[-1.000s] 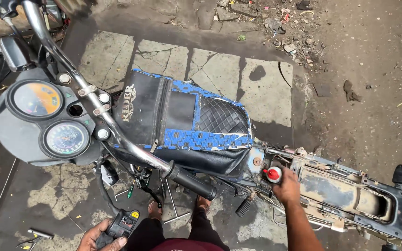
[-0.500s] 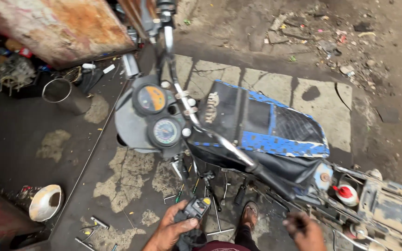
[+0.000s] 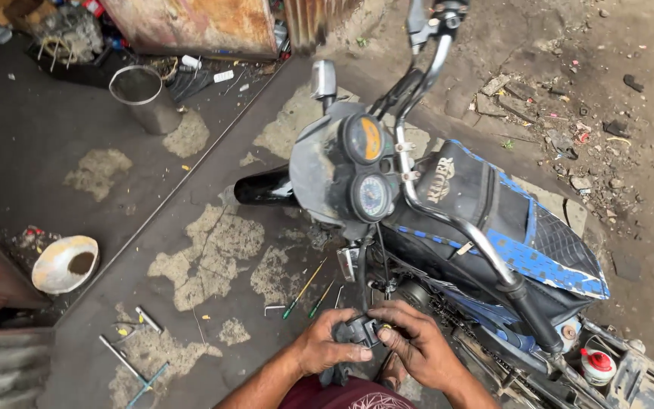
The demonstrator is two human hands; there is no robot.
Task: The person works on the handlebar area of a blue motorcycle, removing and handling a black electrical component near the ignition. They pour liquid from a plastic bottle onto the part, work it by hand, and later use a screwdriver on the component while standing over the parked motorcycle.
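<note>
Here both hands meet low in front of the motorbike (image 3: 486, 227), just under the dials (image 3: 369, 170). The left hand (image 3: 327, 350) is wrapped around a small black switch box (image 3: 359, 332), fingers curled tight on it. The right hand (image 3: 418, 344) touches the same box from the other side, with its fingertips pinching at the front edge. I cannot tell if it holds a tiny part or only presses on the box. The box sits between the two hands, close to the wires that hang down from the handlebar (image 3: 456, 220).

To do this bit well, I think the left hand should keep the box very steady while the right hand does the small, careful work. Pulling hard could hurt the wires, so gentle moves look best.

On the floor near the hands lie two screwdrivers (image 3: 308, 291), one with a green handle. Further left are more metal tools (image 3: 134, 356), a broken white bowl (image 3: 66, 263) and a metal bucket (image 3: 144, 95). A red cap (image 3: 596, 363) sits on the bike at the right.
</note>
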